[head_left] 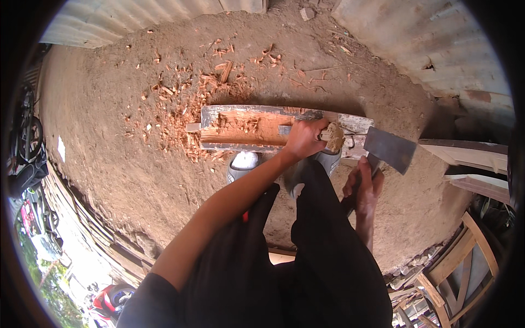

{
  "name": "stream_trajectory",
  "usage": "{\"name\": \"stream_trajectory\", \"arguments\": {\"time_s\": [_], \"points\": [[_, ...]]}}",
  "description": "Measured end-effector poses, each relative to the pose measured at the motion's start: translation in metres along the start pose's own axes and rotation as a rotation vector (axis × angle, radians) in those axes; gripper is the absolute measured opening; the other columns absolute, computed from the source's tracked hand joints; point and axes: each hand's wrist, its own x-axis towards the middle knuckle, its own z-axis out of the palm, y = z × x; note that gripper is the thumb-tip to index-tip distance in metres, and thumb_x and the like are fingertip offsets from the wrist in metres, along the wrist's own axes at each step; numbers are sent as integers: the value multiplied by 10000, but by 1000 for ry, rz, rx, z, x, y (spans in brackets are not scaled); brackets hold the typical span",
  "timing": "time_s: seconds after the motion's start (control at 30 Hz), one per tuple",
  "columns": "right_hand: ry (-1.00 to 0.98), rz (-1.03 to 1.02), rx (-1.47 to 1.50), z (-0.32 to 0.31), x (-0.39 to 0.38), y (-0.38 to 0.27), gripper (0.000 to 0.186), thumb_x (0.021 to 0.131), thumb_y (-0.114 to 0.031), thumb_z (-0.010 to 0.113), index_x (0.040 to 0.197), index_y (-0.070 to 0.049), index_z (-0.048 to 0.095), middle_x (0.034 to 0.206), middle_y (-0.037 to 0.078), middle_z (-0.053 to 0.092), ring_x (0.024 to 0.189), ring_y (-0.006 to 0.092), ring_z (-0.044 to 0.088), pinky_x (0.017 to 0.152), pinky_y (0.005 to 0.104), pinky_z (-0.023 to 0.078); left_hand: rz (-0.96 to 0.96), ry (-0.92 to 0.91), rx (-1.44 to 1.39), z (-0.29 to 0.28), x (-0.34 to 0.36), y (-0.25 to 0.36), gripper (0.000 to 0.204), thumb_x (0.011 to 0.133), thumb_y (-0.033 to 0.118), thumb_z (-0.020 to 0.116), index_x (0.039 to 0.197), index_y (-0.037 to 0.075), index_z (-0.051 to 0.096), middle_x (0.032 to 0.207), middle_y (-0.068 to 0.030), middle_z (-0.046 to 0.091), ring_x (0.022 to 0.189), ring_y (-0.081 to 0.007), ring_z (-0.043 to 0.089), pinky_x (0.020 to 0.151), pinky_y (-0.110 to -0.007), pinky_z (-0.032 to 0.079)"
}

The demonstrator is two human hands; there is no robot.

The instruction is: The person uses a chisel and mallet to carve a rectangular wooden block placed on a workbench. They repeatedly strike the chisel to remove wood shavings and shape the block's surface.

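A long wooden block [262,110], hollowed like a trough with weathered grey edges and a reddish inside, lies crosswise on the ground by my feet. My left hand [305,139] is closed around a chisel; its flat grey blade [284,130] points left into the hollow. The chisel's frayed, mushroomed handle end [334,136] sticks out on the right of my fist. Lower right, my right hand [365,183] grips the handle of a hatchet with a broad, rectangular grey head [391,148]. That head is raised near the block's right end, apart from the chisel.
Reddish wood chips [210,87] litter the dirt floor [104,98] beyond and left of the block. Corrugated metal sheets [432,44] line the far side. Boards [465,150] and a wooden frame [456,262] stand at right. Long planks [98,218] lie left; a red motorcycle [109,298] is lower left.
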Motion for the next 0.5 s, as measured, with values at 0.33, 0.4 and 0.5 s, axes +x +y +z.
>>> {"name": "stream_trajectory", "arguments": {"time_s": [0.33, 0.4, 0.5], "points": [[9, 7, -64, -7, 5, -5, 324, 1023, -313, 645, 908, -19, 574, 601, 34, 533, 455, 125, 530, 410, 301, 417, -27, -49, 37, 2, -2, 2, 272, 620, 101, 700, 875, 87, 607, 736, -138, 651, 713, -370, 669, 629, -464, 529], [-54, 2, -280, -3, 6, -3, 334, 1027, -316, 644, 901, -15, 573, 601, 33, 532, 453, 125, 524, 411, 303, 415, -2, -35, 38, 3, 0, 3, 272, 621, 102, 700, 877, 88, 608, 731, -137, 649, 705, -373, 667, 625, -468, 528], [-96, 42, -360, -11, 8, -19, 325, 1024, -299, 657, 906, -8, 576, 603, 30, 530, 452, 123, 516, 414, 303, 412, 4, -61, 58, 2, -4, -2, 271, 625, 106, 706, 878, 89, 611, 728, -139, 651, 700, -378, 667, 620, -470, 530]]}}
